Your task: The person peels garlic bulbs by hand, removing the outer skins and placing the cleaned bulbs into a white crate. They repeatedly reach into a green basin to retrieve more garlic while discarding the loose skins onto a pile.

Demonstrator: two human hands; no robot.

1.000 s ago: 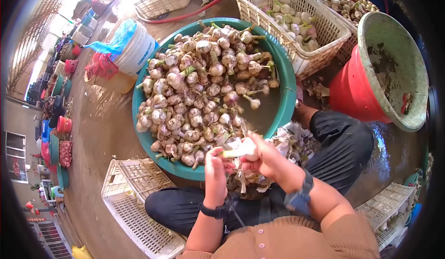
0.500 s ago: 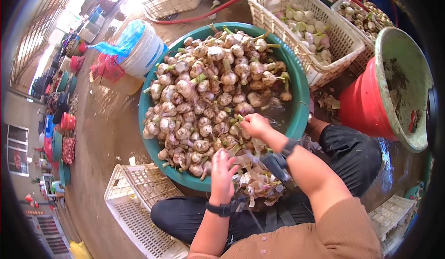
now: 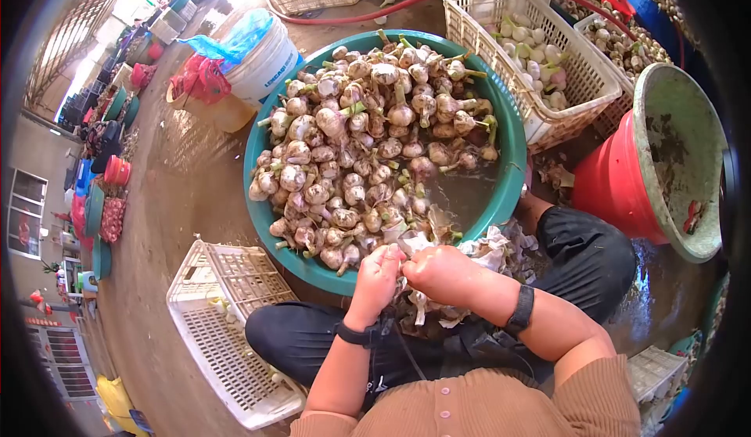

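Observation:
A wide green tub (image 3: 514,163) in front of me is heaped with dirty garlic bulbs (image 3: 332,124), with murky water at its right side. My left hand (image 3: 375,276) and my right hand (image 3: 440,273) meet over the tub's near rim, fingers closed and pinching. A garlic bulb is between them, mostly hidden by the fingers; pale skin shows at the fingertips. Loose papery garlic skins (image 3: 501,249) lie around the near rim and on my lap, just below the hands.
A tipped white crate (image 3: 227,359) lies at left, a few bulbs inside. Cleaned bulbs (image 3: 532,53) fill a crate (image 3: 575,97) at the far right. A red bucket (image 3: 614,179) leans at right; a white bucket (image 3: 262,61) stands far left. A red hose (image 3: 422,0) runs behind.
My right hand has moved from the heap back toward me, bringing a garlic bulb. My left hand, open before, has closed and now meets it. The view has shifted slightly.

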